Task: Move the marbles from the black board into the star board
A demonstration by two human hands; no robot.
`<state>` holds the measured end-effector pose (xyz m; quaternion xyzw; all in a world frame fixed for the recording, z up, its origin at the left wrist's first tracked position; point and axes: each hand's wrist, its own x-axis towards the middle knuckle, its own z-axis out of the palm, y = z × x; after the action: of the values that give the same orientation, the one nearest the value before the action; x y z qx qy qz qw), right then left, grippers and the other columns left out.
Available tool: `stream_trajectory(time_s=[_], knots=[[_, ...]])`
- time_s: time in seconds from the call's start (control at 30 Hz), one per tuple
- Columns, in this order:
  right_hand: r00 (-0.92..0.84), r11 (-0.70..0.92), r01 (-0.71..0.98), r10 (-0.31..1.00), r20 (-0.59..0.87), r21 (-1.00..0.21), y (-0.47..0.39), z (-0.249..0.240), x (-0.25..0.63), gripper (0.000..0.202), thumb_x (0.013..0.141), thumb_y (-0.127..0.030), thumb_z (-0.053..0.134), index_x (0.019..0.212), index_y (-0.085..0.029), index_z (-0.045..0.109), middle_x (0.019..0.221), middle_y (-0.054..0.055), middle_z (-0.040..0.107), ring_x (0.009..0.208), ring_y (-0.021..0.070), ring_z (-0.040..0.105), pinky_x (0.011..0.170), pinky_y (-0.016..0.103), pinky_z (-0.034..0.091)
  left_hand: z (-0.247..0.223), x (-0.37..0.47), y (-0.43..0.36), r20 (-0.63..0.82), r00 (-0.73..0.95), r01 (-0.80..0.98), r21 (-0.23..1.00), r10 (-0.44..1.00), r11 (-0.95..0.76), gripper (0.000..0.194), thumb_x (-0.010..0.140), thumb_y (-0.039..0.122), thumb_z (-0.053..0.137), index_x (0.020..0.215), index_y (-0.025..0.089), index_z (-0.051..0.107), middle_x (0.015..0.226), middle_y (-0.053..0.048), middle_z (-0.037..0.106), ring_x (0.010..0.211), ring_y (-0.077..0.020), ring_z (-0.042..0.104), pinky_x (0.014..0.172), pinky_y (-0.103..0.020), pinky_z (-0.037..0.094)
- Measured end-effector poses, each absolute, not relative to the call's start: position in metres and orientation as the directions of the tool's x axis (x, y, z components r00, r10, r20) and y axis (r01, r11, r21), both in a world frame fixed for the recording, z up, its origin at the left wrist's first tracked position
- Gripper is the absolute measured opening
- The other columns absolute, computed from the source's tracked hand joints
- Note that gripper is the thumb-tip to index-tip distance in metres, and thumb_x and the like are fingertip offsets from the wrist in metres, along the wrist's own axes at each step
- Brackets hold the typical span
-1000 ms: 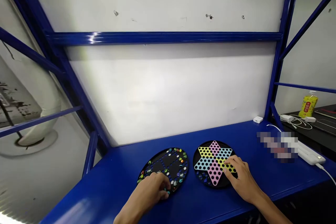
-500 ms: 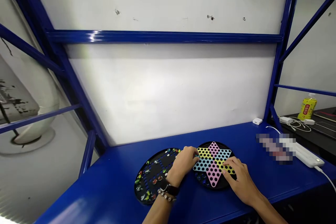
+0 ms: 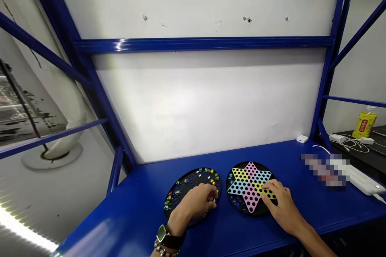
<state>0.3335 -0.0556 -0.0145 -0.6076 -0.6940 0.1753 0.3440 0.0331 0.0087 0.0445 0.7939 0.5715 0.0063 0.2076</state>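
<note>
A round black tray [image 3: 177, 180] with several coloured marbles lies on the left. Over its right part is my left hand [image 3: 200, 200], fingers curled together; what they hold, if anything, is too small to make out. To the right, a second round black tray [image 3: 263, 210] carries a star-shaped board [image 3: 251, 184] with pink, yellow and blue points full of holes. Blue marbles show at that tray's left side, beside the star. My right hand [image 3: 279, 202] rests its spread fingers on the star's yellow right point.
Both trays lie on a blue table [image 3: 144, 192] within a blue metal frame. A white power strip [image 3: 363, 180] with a cable and a small white adapter [image 3: 302, 139] are at the right. A yellow bottle [image 3: 364, 123] stands beyond.
My left hand has moved left, away from the star board and over the marble tray. My right hand stays on the star. The view has shifted slightly.
</note>
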Motion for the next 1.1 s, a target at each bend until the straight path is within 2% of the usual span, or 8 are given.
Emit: stream_trajectory(time_s=[0.17, 0.23, 0.33, 0.4, 0.57, 0.77, 0.93, 1.1], knots=[[-0.026, 0.198, 0.736, 0.964, 0.266, -0.647, -0.055, -0.014, 0.333, 0.035, 0.101, -0.055, 0.043, 0.107, -0.031, 0.068, 0.118, 0.004, 0.067, 0.108, 0.0246, 0.064, 0.09, 0.039, 0.055, 0.039, 0.022, 0.017, -0.219, 0.395, 0.801, 0.558, 0.892, -0.217, 0.03, 0.067, 0.023, 0.065, 0.097, 0.023, 0.072, 0.091, -0.002, 0.073, 0.085, -0.021, 0.068, 0.073, -0.028, 0.051], [-0.019, 0.194, 0.744, 0.963, 0.27, -0.64, -0.055, -0.014, 0.333, 0.034, 0.1, -0.054, 0.044, 0.107, -0.031, 0.068, 0.118, 0.002, 0.067, 0.108, 0.0236, 0.064, 0.089, 0.037, 0.056, 0.041, 0.025, 0.024, -0.133, 0.41, 0.748, 0.616, 0.902, -0.249, 0.026, 0.07, 0.025, 0.065, 0.094, 0.022, 0.07, 0.092, -0.002, 0.073, 0.084, -0.0205, 0.068, 0.074, -0.028, 0.052], [-0.017, 0.2, 0.749, 0.959, 0.285, -0.631, -0.055, -0.016, 0.333, 0.033, 0.1, -0.054, 0.044, 0.107, -0.031, 0.068, 0.117, 0.002, 0.067, 0.108, 0.0236, 0.064, 0.089, 0.037, 0.055, 0.044, 0.048, 0.036, 0.086, 0.39, 0.681, 0.643, 0.917, -0.35, 0.018, 0.08, 0.031, 0.061, 0.092, 0.021, 0.069, 0.094, -0.004, 0.074, 0.086, -0.0199, 0.068, 0.078, -0.029, 0.052], [-0.009, 0.204, 0.741, 0.956, 0.294, -0.639, -0.055, -0.018, 0.333, 0.035, 0.1, -0.055, 0.043, 0.106, -0.03, 0.068, 0.117, 0.004, 0.067, 0.108, 0.0249, 0.064, 0.09, 0.039, 0.055, 0.041, 0.069, 0.044, 0.144, 0.394, 0.681, 0.618, 0.908, -0.393, 0.016, 0.083, 0.032, 0.06, 0.088, 0.02, 0.07, 0.092, -0.005, 0.075, 0.086, -0.0201, 0.068, 0.079, -0.029, 0.052], [0.018, 0.212, 0.709, 0.948, 0.317, -0.673, -0.053, -0.024, 0.329, 0.038, 0.1, -0.057, 0.042, 0.104, -0.03, 0.068, 0.115, 0.005, 0.067, 0.107, 0.0274, 0.063, 0.093, 0.044, 0.054, 0.032, 0.091, 0.053, 0.119, 0.407, 0.787, 0.457, 0.906, -0.414, 0.016, 0.083, 0.032, 0.063, 0.083, 0.023, 0.076, 0.093, -0.004, 0.077, 0.088, -0.0221, 0.069, 0.08, -0.03, 0.05], [0.057, 0.204, 0.737, 0.931, 0.36, -0.645, -0.054, -0.027, 0.327, 0.038, 0.1, -0.057, 0.042, 0.102, -0.029, 0.068, 0.111, 0.005, 0.068, 0.104, 0.0265, 0.064, 0.09, 0.042, 0.055, 0.042, 0.027, 0.063, 0.233, 0.207, 0.803, 0.515, 0.95, -0.301, 0.036, 0.091, 0.048, 0.05, 0.094, 0.023, 0.075, 0.1, -0.005, 0.078, 0.09, -0.0232, 0.07, 0.08, -0.031, 0.052], [-0.017, 0.211, 0.72, 0.958, 0.287, -0.661, -0.055, -0.021, 0.333, 0.037, 0.1, -0.058, 0.044, 0.105, -0.03, 0.068, 0.116, 0.003, 0.068, 0.107, 0.0257, 0.064, 0.092, 0.042, 0.055, 0.04, -0.031, 0.08, 0.187, -0.003, 0.874, 0.477, 0.982, -0.088, 0.043, 0.094, 0.045, 0.039, 0.114, 0.023, 0.071, 0.113, -0.008, 0.076, 0.103, -0.0266, 0.068, 0.084, -0.034, 0.053], [0.004, 0.193, 0.695, 0.962, 0.272, -0.692, -0.056, -0.018, 0.333, 0.039, 0.099, -0.058, 0.044, 0.107, -0.029, 0.068, 0.119, 0.005, 0.067, 0.109, 0.0274, 0.062, 0.095, 0.045, 0.053, 0.024, -0.029, 0.091, 0.026, 0.092, 0.946, 0.311, 0.995, -0.096, 0.033, 0.088, 0.034, 0.053, 0.116, 0.026, 0.069, 0.122, -0.007, 0.072, 0.11, -0.0261, 0.066, 0.088, -0.034, 0.051]])
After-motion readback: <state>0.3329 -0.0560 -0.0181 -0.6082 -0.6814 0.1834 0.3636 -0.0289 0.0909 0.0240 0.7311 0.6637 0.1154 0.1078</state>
